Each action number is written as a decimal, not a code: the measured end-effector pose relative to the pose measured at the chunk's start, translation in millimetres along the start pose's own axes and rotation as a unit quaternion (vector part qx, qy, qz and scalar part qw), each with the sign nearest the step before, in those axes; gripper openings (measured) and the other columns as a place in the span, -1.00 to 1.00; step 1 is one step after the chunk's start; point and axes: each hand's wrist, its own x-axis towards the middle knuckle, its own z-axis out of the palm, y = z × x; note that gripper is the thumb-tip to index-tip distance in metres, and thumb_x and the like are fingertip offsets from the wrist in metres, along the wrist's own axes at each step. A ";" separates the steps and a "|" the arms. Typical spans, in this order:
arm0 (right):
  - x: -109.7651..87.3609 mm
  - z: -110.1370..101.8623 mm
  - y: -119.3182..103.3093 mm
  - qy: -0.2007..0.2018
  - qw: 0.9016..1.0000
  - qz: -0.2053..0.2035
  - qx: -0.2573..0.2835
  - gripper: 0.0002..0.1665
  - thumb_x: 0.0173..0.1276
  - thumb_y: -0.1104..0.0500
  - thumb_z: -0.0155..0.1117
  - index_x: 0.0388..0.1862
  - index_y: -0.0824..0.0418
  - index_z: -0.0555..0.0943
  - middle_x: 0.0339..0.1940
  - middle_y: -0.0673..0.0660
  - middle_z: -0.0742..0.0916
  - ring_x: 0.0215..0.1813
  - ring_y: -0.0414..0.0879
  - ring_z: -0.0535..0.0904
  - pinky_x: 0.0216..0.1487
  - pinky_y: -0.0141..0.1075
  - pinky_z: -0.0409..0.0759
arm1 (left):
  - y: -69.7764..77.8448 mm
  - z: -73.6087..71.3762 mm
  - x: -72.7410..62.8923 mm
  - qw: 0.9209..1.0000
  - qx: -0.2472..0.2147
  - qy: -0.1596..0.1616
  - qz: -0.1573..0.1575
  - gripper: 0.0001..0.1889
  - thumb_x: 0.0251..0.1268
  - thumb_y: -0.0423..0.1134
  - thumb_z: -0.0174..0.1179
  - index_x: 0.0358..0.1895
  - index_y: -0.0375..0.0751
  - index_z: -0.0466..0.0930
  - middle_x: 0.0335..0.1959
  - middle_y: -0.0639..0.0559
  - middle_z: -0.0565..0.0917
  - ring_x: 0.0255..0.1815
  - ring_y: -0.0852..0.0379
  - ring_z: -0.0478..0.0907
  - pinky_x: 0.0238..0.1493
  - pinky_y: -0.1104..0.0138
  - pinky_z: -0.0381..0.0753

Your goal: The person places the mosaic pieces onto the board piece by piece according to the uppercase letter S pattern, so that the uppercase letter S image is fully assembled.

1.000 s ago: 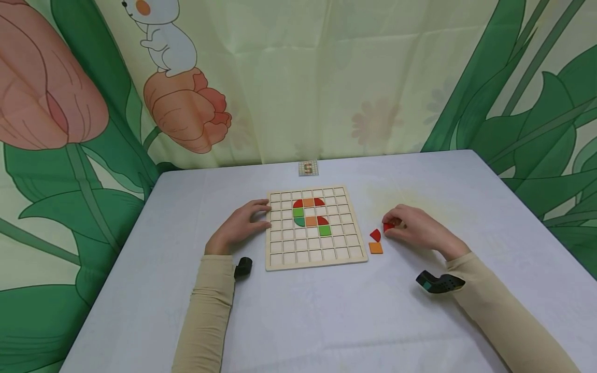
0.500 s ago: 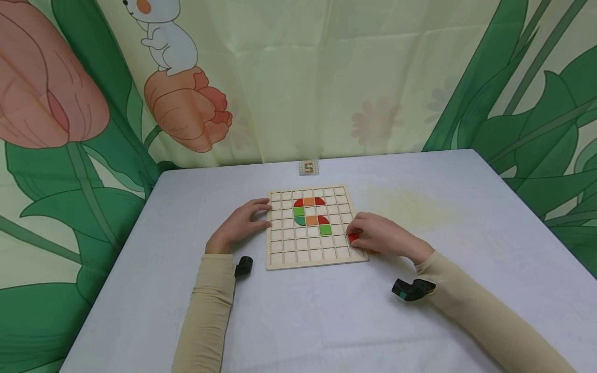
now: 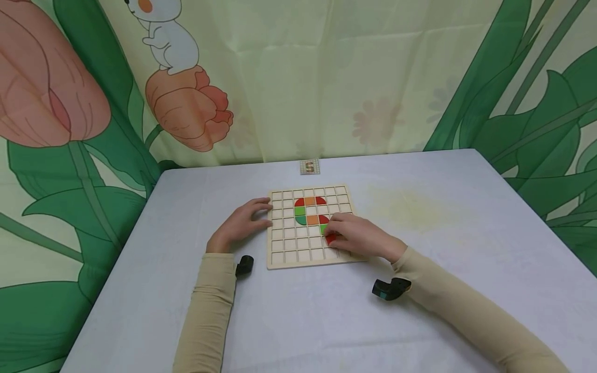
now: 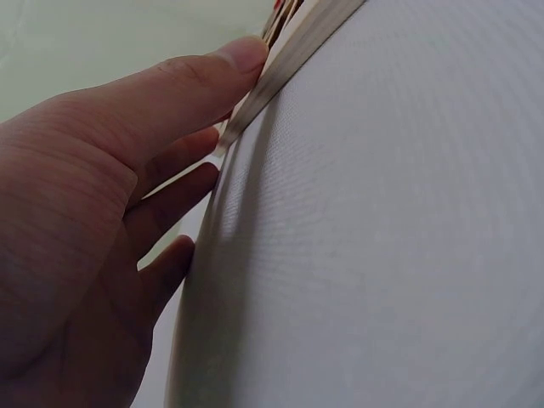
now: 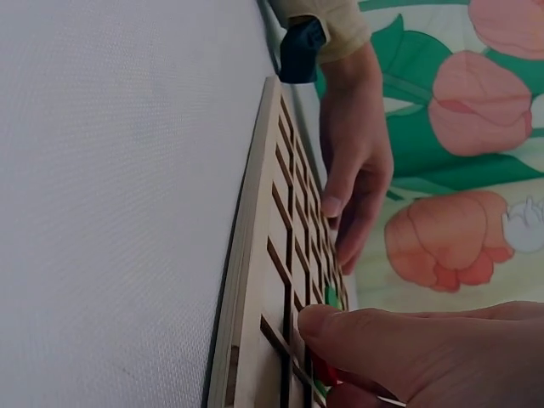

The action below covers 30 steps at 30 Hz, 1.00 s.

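Note:
A wooden grid board [image 3: 290,257] lies on the table, with red, orange and green tiles set in its cells. My left hand [image 3: 239,224] rests at the board's left edge, fingers extended; the thumb [image 4: 242,58] touches the rim in the left wrist view. Over the right half of the board, my right hand [image 3: 363,236] pinches a red tile [image 3: 330,239] between thumb and fingers, just below a green square [image 3: 323,228] that is partly covered. In the right wrist view the red tile [image 5: 323,371] shows close to the grid, mostly hidden by the thumb.
A small pattern card [image 3: 310,167] lies at the table's far edge, behind the board. White cloth [image 3: 298,321] covers the table. A printed floral curtain [image 3: 326,77] hangs behind. Black wrist cameras [image 3: 391,289] sit below both hands.
My right hand has moved left from beside the board to over it, carrying the red tile. The loose red and orange tiles at the right are now out of sight. The left hand stays put.

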 end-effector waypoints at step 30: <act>5.0 4.5 1.0 -0.002 0.999 0.011 0.038 -0.81 0.27 0.27 0.39 -0.12 0.20 0.73 -0.16 0.03 0.66 -0.10 -0.11 0.56 0.00 -0.22 0.57 | 0.4 -0.7 -0.6 1.000 -0.004 -0.003 0.001 -0.47 0.32 -0.13 0.29 0.30 -0.26 0.48 0.47 -0.06 0.29 0.51 -0.06 0.13 0.46 0.06 0.14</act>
